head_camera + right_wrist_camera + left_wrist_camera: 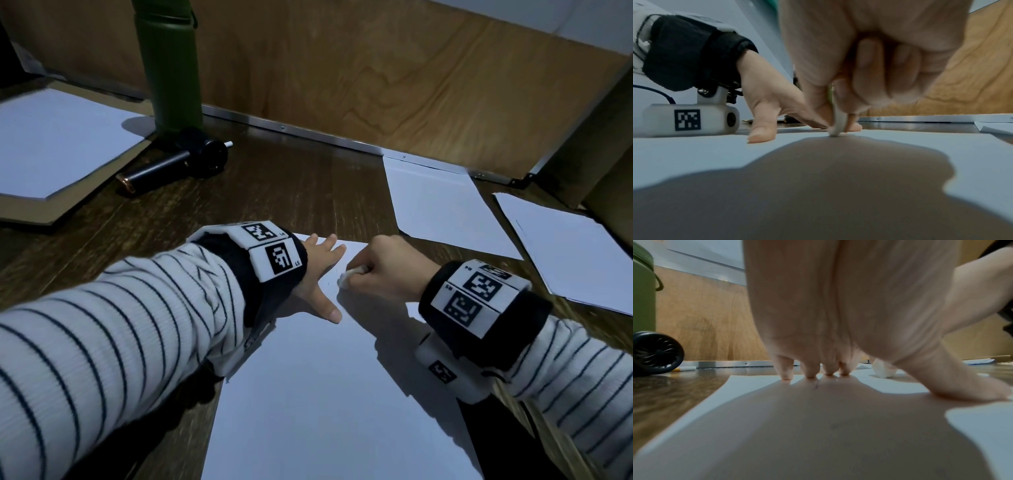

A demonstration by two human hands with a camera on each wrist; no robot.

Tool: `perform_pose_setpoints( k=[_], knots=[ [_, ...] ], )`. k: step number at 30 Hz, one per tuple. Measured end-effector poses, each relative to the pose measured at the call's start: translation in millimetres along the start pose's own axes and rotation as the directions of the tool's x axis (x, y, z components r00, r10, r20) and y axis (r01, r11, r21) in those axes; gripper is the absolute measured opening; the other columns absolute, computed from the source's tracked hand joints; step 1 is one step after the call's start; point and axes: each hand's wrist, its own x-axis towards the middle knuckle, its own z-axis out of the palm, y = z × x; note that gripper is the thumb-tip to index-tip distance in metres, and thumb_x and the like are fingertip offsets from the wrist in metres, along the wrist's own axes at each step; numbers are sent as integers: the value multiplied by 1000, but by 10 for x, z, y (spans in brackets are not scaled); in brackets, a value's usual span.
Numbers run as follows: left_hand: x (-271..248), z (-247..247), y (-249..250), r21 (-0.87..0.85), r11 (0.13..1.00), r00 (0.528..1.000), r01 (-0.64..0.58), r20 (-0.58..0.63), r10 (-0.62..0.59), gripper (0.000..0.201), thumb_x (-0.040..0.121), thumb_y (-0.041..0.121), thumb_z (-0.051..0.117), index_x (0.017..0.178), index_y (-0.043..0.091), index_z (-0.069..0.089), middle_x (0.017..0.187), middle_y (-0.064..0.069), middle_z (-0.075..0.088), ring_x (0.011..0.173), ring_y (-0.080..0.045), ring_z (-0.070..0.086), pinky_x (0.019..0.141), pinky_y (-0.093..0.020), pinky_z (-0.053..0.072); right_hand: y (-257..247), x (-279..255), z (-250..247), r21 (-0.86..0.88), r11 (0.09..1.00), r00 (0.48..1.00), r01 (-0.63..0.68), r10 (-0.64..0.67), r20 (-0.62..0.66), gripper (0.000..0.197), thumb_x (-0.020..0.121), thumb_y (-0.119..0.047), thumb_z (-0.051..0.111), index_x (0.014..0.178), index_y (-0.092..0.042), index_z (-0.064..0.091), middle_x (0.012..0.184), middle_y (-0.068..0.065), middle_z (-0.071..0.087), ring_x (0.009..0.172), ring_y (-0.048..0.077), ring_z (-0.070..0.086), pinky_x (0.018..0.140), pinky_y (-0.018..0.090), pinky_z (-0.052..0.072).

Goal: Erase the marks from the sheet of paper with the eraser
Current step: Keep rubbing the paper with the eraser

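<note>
Fingers (329,245) of the left hand (317,274) lie straight and spread flat on the sheet of paper (325,394), thumb splayed toward the person, as the head view shows. Just beside it, the right hand (387,267) is curled round a white eraser (349,275), whose tip meets the sheet near its far edge. Both arms wear striped sleeves (120,325) and tagged wrist bands. On the dark wooden table (274,192) farther off stand a green bottle (171,68), a black handheld fan (178,161) lying on its side, and more white sheets to the left (51,144) and right (445,205).

From the left wrist, the straight fingertips (786,374) press on the sheet, where a short pencil mark (816,385) shows just before them; the eraser (884,369) stands beyond the thumb, and the fan (655,352) and bottle (643,296) sit at the left.

From the right wrist, the clenched fingers (879,73) and thumb pinch the eraser (837,125), its lower end touching the paper (694,154), with the left hand (766,100) flat just beside it.
</note>
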Motion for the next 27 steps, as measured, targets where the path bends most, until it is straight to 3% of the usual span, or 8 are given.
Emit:
perform_pose_setpoints(
  k=[4, 7, 10, 12, 16, 19, 22, 27],
  knots=[
    [-2, -16, -6, 7, 1000, 1000, 9, 11, -9, 113, 74, 69, 56, 150, 23, -13, 159, 1, -18, 147, -24, -10, 117, -48, 5, 94, 79, -51, -75, 984, 981, -162, 153, -121, 21, 79, -19, 52, 59, -16, 55, 60, 4, 46, 64, 26, 44, 59, 27, 34],
    [6, -2, -19, -8, 1000, 1000, -2, -1, 2, 114, 74, 68, 58, 151, 22, -13, 159, 0, -17, 147, -25, -10, 118, -49, 5, 20, -4, -29, -18, 1000, 1000, -4, 4, -26, 42, 82, -21, 54, 43, -23, 40, 48, -2, 37, 53, 18, 38, 54, 27, 31],
    [11, 3, -13, -9, 1000, 1000, 5, 8, -5, 114, 73, 69, 57, 150, 24, -14, 159, 0, -17, 147, -25, -11, 119, -51, 5, 14, -32, -1, 65, 998, 999, -1, -2, 51, 46, 79, -30, 61, 36, -20, 49, 41, -1, 43, 48, 14, 43, 49, 23, 34],
    [2, -7, -8, -6, 1000, 1000, 8, 10, -8, 113, 74, 69, 57, 150, 24, -13, 159, 0, -17, 147, -25, -10, 118, -50, 5, 68, 22, -8, 42, 996, 997, -78, 78, -4, 34, 78, -29, 59, 46, -19, 60, 52, -1, 56, 58, 17, 52, 53, 28, 41],
    [-11, -12, -11, -13, 1000, 1000, -1, -6, 1, 114, 74, 68, 58, 151, 23, -12, 159, 1, -17, 147, -24, -10, 117, -48, 5, 108, 79, -51, -68, 976, 967, -206, 193, -166, 25, 83, -21, 50, 69, -12, 69, 67, 7, 53, 70, 27, 49, 63, 27, 38],
    [12, 19, -29, -14, 1000, 1000, -1, -11, 1, 117, 71, 70, 60, 150, 24, -13, 159, 1, -17, 147, -24, -11, 117, -49, 5, 38, -3, -31, -4, 1000, 998, -7, 7, -56, 39, 84, -24, 54, 45, -21, 48, 50, 0, 40, 53, 16, 39, 56, 24, 35],
    [38, 40, -53, -8, 1000, 1000, -4, -4, 4, 123, 65, 74, 61, 150, 27, -15, 159, 1, -19, 147, -24, -13, 117, -50, 4, 16, -25, -12, 56, 998, 999, 38, -40, 37, 29, 82, -31, 61, 56, -17, 65, 54, 0, 56, 54, 14, 45, 56, 21, 39],
    [31, 28, -72, 25, 1000, 1000, -9, 1, 9, 130, 61, 74, 65, 150, 23, -16, 158, 2, -20, 147, -23, -13, 117, -50, 5, 248, 125, -104, -19, 987, 960, -158, 149, -235, 46, 82, -21, 52, 40, -21, 30, 49, -4, 30, 66, 24, 33, 48, 24, 26]
  ],
)
